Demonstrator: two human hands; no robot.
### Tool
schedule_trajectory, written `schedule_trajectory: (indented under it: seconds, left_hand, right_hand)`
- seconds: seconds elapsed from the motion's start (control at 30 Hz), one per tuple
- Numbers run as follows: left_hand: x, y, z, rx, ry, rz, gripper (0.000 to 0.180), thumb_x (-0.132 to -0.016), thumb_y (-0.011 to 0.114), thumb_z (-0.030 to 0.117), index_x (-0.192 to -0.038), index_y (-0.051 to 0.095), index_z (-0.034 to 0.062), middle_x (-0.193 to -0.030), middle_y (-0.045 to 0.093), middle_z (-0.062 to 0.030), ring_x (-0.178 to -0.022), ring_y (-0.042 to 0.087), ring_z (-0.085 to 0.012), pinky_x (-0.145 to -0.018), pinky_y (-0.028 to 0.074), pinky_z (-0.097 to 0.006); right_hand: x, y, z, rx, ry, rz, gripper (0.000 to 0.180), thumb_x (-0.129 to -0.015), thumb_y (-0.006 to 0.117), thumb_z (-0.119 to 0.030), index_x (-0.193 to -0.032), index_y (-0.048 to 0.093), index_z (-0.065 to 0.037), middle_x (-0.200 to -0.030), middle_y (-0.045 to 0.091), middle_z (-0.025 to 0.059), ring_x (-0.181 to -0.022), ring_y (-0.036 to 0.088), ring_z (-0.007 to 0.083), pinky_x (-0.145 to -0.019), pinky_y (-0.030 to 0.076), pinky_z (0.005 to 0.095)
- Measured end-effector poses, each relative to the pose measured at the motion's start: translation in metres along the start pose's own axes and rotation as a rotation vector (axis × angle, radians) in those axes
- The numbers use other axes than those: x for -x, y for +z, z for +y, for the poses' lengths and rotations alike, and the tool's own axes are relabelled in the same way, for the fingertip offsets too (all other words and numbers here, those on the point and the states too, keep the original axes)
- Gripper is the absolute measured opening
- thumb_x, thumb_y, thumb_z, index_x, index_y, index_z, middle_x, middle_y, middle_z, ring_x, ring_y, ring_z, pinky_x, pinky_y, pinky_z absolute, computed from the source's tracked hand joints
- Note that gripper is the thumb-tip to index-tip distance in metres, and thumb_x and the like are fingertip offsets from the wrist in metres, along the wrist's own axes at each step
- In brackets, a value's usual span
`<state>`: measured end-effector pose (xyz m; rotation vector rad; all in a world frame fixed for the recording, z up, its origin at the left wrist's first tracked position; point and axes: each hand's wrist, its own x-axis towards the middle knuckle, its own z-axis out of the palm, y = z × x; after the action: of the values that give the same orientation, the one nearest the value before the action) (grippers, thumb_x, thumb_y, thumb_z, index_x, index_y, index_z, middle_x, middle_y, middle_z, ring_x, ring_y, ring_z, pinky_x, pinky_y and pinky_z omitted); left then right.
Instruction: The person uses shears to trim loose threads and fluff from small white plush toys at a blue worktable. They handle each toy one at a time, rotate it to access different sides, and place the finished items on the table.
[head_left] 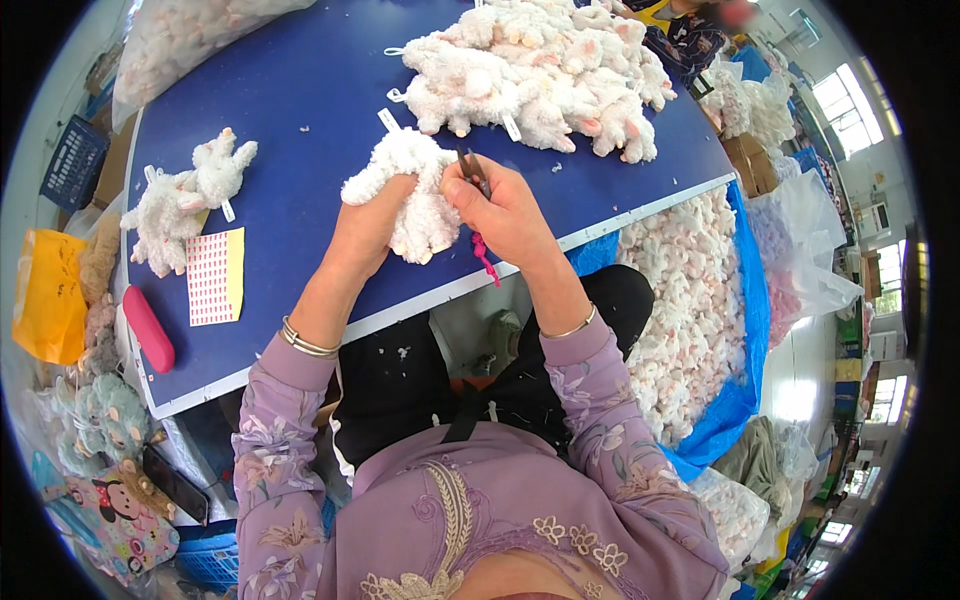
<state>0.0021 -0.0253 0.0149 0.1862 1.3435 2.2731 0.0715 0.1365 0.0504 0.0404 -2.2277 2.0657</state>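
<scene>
Holding white plush toy [412, 190] over blue table [300, 110] edge: left hand [365, 225] wrapped round body, right hand [505, 205] pinching small dark tool [472, 168] at it. Looks soft, light, squashy; grip by body. Plush pile [540, 70] behind, two plush [185, 200], sticker sheet [215, 275], pink case [148, 328] left, none blocking.

Bright daylight from windows [838, 100] at right washes the scene; shadows stay soft, and fisheye distortion bends edges inside a black rim.
</scene>
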Motion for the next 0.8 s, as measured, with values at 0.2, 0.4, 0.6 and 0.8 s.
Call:
schedule_trajectory:
  seconds: [0.2,0.4,0.6,0.8]
  left_hand:
    - [0.004,0.006,0.003,-0.020,0.027,-0.037,0.031,-0.091,0.057,0.009,-0.119,0.057,-0.0019,-0.110,0.065,-0.0085,-0.095,0.064,-0.0168,-0.079,0.053,-0.031]
    - [0.009,0.015,0.014,0.018,0.087,-0.169,0.030,-0.094,0.053,0.013,-0.120,0.057,-0.0017,-0.115,0.065,-0.0113,-0.093,0.065,-0.0170,-0.078,0.053,-0.030]
    - [0.003,0.006,0.003,-0.044,0.102,-0.018,0.030,-0.092,0.060,0.015,-0.118,0.060,-0.0007,-0.105,0.067,-0.0074,-0.089,0.064,-0.0139,-0.073,0.052,-0.028]
    - [0.004,0.007,0.002,-0.062,0.073,0.040,0.028,-0.091,0.062,0.015,-0.115,0.062,0.0000,-0.101,0.067,-0.0059,-0.087,0.064,-0.0124,-0.072,0.052,-0.028]
  right_hand:
    - [0.002,-0.007,-0.001,-0.331,0.115,-0.014,0.014,-0.095,0.056,-0.017,-0.088,0.057,-0.005,-0.071,0.049,-0.0036,-0.057,0.037,0.0024,-0.049,0.030,0.0201]
    - [0.011,-0.029,-0.016,-0.252,0.066,0.167,0.027,-0.100,0.046,-0.025,-0.089,0.058,-0.003,-0.070,0.048,-0.0012,-0.052,0.034,0.0049,-0.048,0.029,0.0216]
    - [0.033,0.002,-0.029,0.466,-0.102,-0.073,0.030,-0.098,0.050,-0.027,-0.090,0.054,0.001,-0.072,0.054,0.0154,-0.064,0.052,0.0303,-0.062,0.042,0.0389]
    - [0.025,0.004,-0.020,0.613,-0.049,-0.025,0.032,-0.098,0.050,-0.028,-0.086,0.054,0.001,-0.071,0.056,0.0211,-0.069,0.054,0.0409,-0.061,0.040,0.0453]
